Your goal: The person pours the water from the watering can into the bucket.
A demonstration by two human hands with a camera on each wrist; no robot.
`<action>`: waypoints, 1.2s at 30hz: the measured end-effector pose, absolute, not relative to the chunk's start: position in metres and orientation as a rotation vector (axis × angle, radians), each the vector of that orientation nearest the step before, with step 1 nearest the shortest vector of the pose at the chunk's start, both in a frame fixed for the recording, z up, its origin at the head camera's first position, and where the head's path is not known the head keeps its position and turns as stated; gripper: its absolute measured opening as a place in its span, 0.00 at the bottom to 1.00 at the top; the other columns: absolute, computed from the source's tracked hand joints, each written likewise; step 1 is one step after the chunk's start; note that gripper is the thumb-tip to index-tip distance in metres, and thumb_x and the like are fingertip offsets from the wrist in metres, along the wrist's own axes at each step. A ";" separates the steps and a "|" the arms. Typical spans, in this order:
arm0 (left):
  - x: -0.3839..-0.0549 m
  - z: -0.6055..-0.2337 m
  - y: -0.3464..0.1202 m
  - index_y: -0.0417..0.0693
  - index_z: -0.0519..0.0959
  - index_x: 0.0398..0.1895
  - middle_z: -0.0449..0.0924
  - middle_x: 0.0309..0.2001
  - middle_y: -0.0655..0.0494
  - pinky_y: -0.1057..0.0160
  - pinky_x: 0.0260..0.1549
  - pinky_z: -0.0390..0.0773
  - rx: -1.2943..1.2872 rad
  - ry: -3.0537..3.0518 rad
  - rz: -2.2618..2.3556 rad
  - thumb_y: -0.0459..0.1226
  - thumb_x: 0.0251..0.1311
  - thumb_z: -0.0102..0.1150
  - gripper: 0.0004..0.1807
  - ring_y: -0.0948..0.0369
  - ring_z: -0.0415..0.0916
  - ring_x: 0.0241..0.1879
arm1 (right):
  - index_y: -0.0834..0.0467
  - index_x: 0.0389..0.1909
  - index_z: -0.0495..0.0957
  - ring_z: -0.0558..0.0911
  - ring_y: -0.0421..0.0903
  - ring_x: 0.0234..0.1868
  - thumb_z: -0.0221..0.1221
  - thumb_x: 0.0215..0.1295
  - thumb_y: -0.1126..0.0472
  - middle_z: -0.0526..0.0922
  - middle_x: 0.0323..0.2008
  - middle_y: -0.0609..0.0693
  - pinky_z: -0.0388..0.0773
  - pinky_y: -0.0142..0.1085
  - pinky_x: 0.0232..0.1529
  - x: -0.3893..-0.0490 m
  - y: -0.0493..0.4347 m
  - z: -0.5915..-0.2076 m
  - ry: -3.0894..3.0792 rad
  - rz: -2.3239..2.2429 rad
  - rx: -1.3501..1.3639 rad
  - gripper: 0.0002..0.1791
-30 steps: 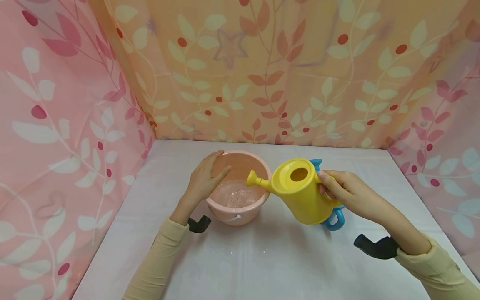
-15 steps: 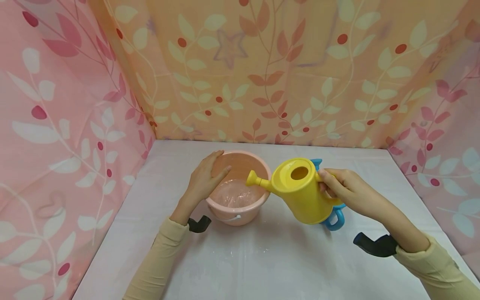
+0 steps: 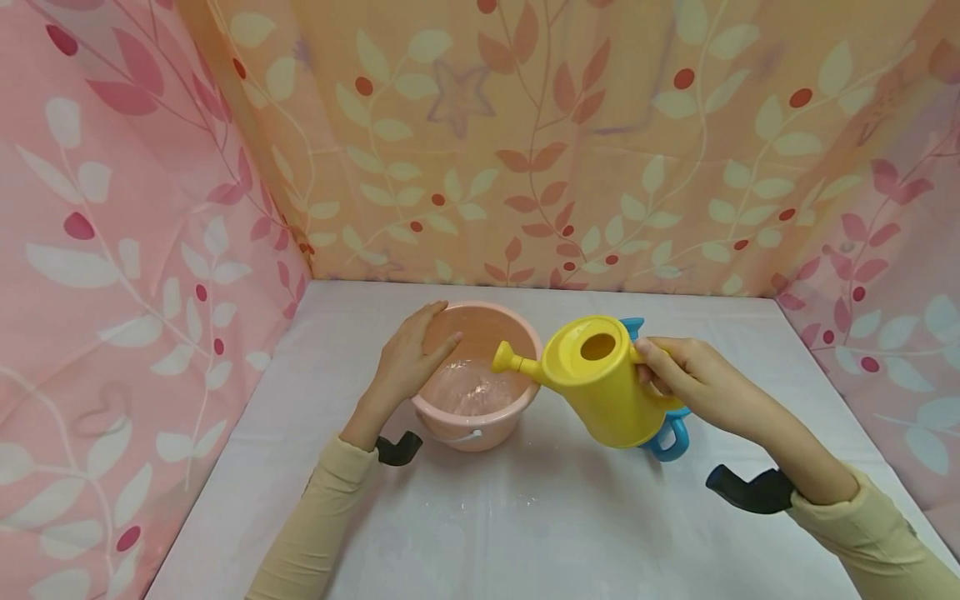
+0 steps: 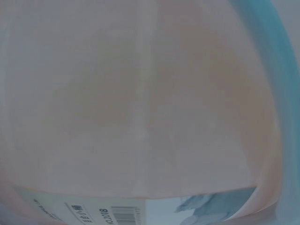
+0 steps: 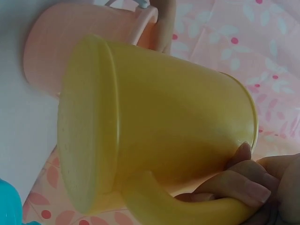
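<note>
Water ripples have shifted inside the pink bucket (label: "NO.2018").

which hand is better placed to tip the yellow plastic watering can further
Probably the right hand: it grips the yellow plastic watering can by its handle, and the spout points over the round pale-pink plastic bucket. The left hand is at the bucket's rim.

Inventory: bucket on desk, water inside, left grip at its left side. Watering can right of bucket, spout over bucket, right grip at its handle. Behind watering can: handled object (mostly hidden). Cloth backdrop behind desk; side panels left and right.
</note>
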State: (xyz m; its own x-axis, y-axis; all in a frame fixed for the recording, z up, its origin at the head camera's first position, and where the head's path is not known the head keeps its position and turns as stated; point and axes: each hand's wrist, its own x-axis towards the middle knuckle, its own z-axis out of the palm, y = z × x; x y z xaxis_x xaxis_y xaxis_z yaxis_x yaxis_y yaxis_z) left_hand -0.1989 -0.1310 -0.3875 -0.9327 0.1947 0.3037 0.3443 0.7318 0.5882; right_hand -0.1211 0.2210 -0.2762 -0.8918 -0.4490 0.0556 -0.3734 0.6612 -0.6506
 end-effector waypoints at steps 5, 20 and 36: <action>-0.198 -0.387 -0.131 0.54 0.60 0.68 0.60 0.68 0.52 0.44 0.61 0.61 -0.423 -2.722 -1.001 0.58 0.62 0.48 0.35 0.52 0.56 0.68 | 0.56 0.26 0.71 0.71 0.46 0.23 0.42 0.74 0.55 0.66 0.17 0.47 0.67 0.32 0.23 -0.121 0.221 -0.276 2.763 -1.049 -0.692 0.17; -0.198 -0.387 -0.130 0.54 0.60 0.68 0.60 0.68 0.52 0.44 0.61 0.60 -0.412 -2.721 -1.019 0.57 0.62 0.49 0.34 0.53 0.56 0.68 | 0.56 0.26 0.71 0.71 0.46 0.24 0.42 0.73 0.54 0.66 0.17 0.47 0.68 0.32 0.23 -0.118 0.219 -0.275 2.773 -1.036 -0.684 0.17; -0.198 -0.387 -0.130 0.54 0.60 0.68 0.60 0.68 0.53 0.44 0.61 0.61 -0.408 -2.728 -1.010 0.58 0.62 0.47 0.35 0.53 0.56 0.68 | 0.54 0.24 0.70 0.71 0.45 0.22 0.42 0.73 0.54 0.65 0.16 0.46 0.68 0.32 0.23 -0.118 0.219 -0.275 2.811 -0.996 -0.695 0.18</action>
State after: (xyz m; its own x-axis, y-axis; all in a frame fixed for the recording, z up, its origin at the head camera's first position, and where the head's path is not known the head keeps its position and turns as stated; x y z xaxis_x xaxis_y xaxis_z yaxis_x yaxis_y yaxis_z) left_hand -0.1985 -0.1302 -0.3871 -0.9412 0.1854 0.2826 0.3247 0.7277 0.6042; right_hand -0.1179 0.2190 -0.2747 -0.8938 -0.4422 0.0744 -0.3904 0.6858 -0.6143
